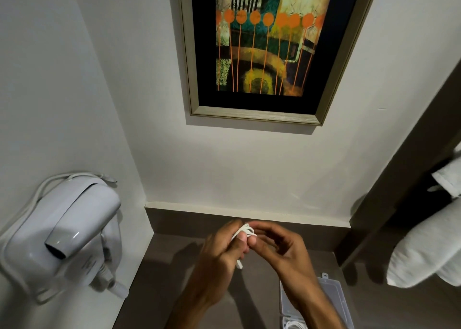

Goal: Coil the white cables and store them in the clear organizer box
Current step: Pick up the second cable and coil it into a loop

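Head view: white cable point(245, 230), half coiled, is pinched by both hands above the counter point(159, 266). Left hand point(219, 261) grips the loops; right hand point(279, 249) pinches them too. Clear organizer box point(334, 293) lies open below the right hand, nearer it.

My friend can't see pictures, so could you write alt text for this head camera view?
Two bare hands, left hand and right hand, hold a small coiled white cable above a brown counter. A clear plastic organizer box lies open beneath; a white wall-mounted hair dryer hangs at left.
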### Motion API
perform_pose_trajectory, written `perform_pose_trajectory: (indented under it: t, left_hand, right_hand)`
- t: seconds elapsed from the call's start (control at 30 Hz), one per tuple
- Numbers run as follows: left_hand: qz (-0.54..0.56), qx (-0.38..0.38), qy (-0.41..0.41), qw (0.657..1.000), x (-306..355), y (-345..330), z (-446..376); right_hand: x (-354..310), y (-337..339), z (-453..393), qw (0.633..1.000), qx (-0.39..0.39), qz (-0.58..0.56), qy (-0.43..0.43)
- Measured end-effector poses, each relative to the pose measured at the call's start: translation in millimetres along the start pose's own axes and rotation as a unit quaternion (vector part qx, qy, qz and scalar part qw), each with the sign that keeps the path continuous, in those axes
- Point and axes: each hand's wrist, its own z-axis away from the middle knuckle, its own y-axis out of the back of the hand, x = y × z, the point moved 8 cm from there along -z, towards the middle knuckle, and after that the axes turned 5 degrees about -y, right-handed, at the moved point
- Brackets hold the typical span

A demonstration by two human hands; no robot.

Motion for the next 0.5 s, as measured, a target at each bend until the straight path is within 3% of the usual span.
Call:
perform_pose_trajectory:
  t: [0.1, 0.3, 0.5]
  left_hand:
    - [-0.078, 0.032, -0.030, 0.996, 7.5, 1.8, 3.1]
    - [0.026, 0.050, -0.016, 0.998, 14.0, 2.9, -0.5]
    - [-0.047, 0.151, -0.087, 0.984, 21.8, 6.7, 9.4]
  right_hand:
    - [-3.6, -0.5, 0.8, 1.000, 0.002, 0.027, 0.009]
    - [-11.4, -3.6, 5.8, 0.998, -0.005, 0.050, 0.029]
    - [-11.7, -4.3, 7.5, 0.991, 0.055, 0.100, 0.072]
